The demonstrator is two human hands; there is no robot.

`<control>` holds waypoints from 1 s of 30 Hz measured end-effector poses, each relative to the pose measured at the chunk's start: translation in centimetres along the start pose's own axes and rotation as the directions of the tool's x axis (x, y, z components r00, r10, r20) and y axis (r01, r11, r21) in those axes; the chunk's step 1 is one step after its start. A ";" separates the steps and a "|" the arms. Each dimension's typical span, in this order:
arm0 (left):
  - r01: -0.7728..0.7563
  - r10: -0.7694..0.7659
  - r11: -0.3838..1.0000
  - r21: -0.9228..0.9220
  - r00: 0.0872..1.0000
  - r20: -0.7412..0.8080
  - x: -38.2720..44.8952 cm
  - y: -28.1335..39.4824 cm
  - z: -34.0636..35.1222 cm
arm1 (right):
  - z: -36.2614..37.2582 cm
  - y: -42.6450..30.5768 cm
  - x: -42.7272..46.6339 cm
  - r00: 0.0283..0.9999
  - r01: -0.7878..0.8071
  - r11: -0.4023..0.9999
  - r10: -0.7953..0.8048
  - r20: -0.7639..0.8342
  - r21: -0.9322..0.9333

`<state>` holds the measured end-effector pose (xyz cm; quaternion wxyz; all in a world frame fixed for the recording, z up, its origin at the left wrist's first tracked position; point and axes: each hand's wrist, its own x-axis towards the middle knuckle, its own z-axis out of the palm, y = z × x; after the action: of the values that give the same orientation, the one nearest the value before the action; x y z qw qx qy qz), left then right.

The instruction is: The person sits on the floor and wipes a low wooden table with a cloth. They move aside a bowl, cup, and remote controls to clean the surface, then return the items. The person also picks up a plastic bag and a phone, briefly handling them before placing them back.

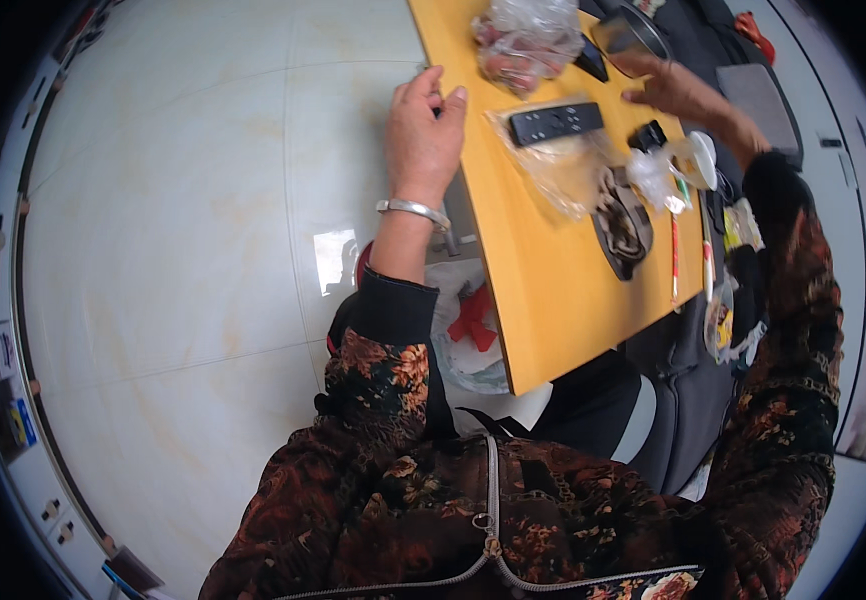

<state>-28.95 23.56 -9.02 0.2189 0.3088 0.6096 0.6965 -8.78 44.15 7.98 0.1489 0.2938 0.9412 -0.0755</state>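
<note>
My left hand (425, 142), with a silver bangle at its wrist, is at the left edge of the wooden table (545, 315). Its fingers are curled; a small dark spot shows between thumb and fingers, but whether it is held is unclear. Over the far right part of the table, my right hand (677, 90) is blurred, its thumb and fingers apart beside a round see-through container (632, 34). Between the hands lie a black remote control (557, 124) on a clear plastic bag (553, 172) and another bag with reddish contents (519, 52).
Nearer me lies a brown fabric item (623, 225). A tipped white cup (695, 161), a crumpled clear bag (652, 178) and a red stick-like item (675, 259) are along the right side. Below the table's left edge stands a lined bin (470, 360); a grey sofa (677, 397) adjoins the right.
</note>
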 end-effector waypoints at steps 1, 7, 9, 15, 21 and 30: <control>-0.006 0.007 1.000 0.027 1.000 -0.028 0.1 -0.2 -0.4 | 0.3 -3.0 -1.9 0.994 -0.061 0.997 0.066 0.082 -0.056; -0.049 0.051 0.998 0.046 0.998 -0.038 -0.7 -0.1 -0.3 | 11.9 -7.2 -13.0 0.987 0.048 0.999 -0.049 -0.156 -0.011; -0.085 0.087 0.996 0.036 0.995 -0.057 -1.1 -0.4 -0.7 | 15.2 -6.2 -12.3 0.914 0.005 0.998 0.018 -0.404 0.055; -0.252 0.241 0.967 0.047 0.956 0.170 -4.1 -0.3 1.2 | 18.8 -7.5 -9.9 0.694 -0.072 0.989 0.144 -0.706 0.131; -0.415 0.246 0.877 0.243 0.821 0.515 -9.9 0.7 3.0 | 21.1 -14.0 -15.7 0.741 0.200 0.978 -0.112 -0.663 0.058; -0.471 0.239 0.773 0.426 0.838 0.491 -9.4 2.8 3.3 | 19.8 -10.4 -21.6 0.623 0.300 0.894 0.080 -0.778 0.332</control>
<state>-19.74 19.11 -7.62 0.1087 0.6076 0.6464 0.4485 6.80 19.71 -3.11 -0.3439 0.2627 0.8878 -0.1570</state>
